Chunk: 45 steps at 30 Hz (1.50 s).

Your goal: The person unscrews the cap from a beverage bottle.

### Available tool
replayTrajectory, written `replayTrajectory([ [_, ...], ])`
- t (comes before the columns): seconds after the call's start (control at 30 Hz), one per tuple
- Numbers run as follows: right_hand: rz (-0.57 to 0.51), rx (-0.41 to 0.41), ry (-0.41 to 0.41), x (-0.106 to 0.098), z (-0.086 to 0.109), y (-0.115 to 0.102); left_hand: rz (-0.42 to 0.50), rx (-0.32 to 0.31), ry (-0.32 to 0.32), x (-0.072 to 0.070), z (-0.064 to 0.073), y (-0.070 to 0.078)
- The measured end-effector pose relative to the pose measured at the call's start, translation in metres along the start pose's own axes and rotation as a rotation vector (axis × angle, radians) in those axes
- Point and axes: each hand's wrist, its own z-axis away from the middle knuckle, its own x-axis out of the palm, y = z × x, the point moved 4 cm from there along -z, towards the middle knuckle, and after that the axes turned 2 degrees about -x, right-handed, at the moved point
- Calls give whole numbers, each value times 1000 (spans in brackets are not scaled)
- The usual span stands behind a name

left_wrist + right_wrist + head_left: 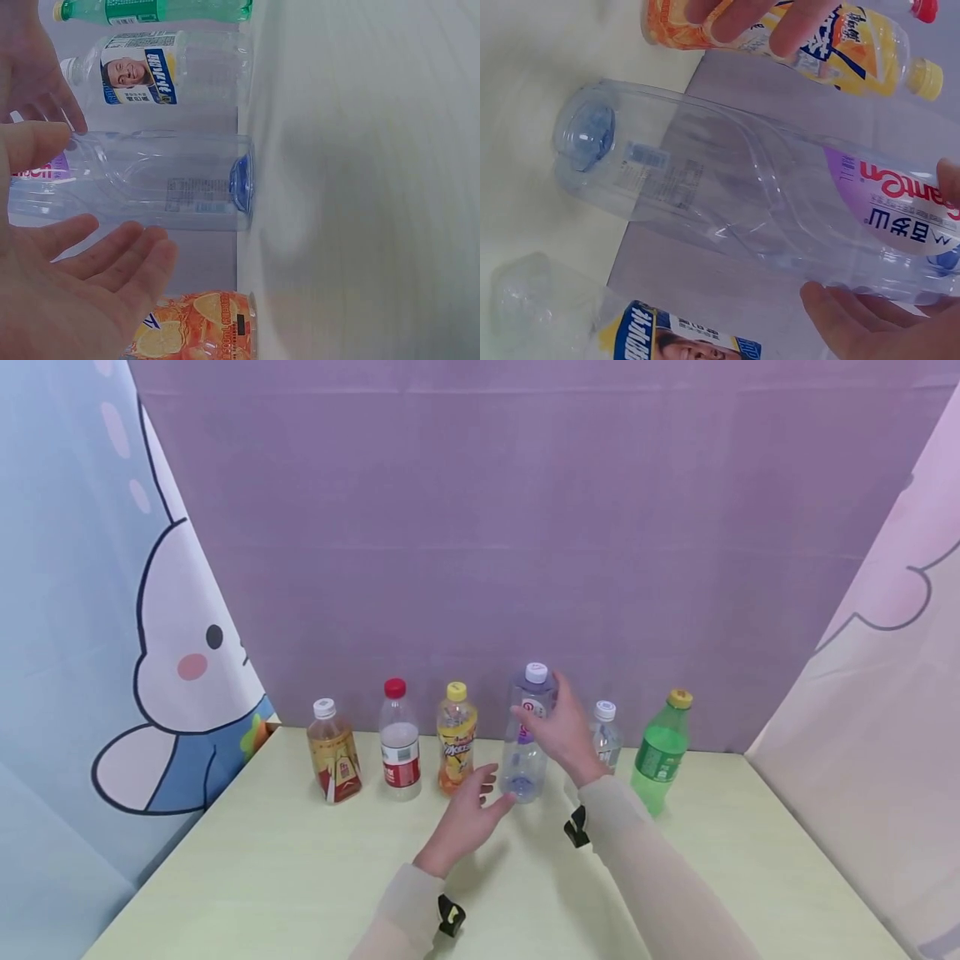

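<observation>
A tall clear plastic bottle (522, 764) with a white cap and pink-purple label stands upright on the table. My right hand (564, 727) holds it high up, thumb across the label and fingers along its right side. Lower down, my left hand (467, 818) is spread, its thumb in front of the bottle near the base. Its fingers (139, 247) are loosely bent, with nothing in them. Left of that hand stands an orange drink bottle (456, 739) with a yellow cap. A smaller clear bottle (214, 69) with a white cap is partly hidden behind my right wrist.
Further left stand a red-capped clear bottle (400, 752) and a white-capped amber bottle (334, 756). A green bottle (662, 752) with a yellow cap is at the right end. The pale table (300, 877) meets a purple cloth (525, 527) behind the row.
</observation>
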Motion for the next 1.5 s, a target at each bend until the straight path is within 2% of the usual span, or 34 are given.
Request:
replayTrajectory([
  [0.23, -19, -12, 22, -1, 2, 2, 2, 4, 11, 2, -2, -1],
  [0.47, -22, -16, 28, -7, 10, 2, -16, 41, 66, 2, -2, 2],
  [0.67, -51, -27, 36, -11, 19, 1, -54, 27, 86, 0, -1, 4],
  [0.8, -61, -42, 47, -13, 24, 1, -62, 41, 113, -1, 1, 6],
  [1.0, -110, -51, 63, -15, 32, 2, -85, 1, 155, -3, 2, 9],
  [1.37, -186, -10, 74, -15, 49, 12, -130, -31, 102, -3, 6, 8],
  [1.5, -239, 6, 90, -16, 55, 15, -124, -10, 75, -1, 7, 7],
])
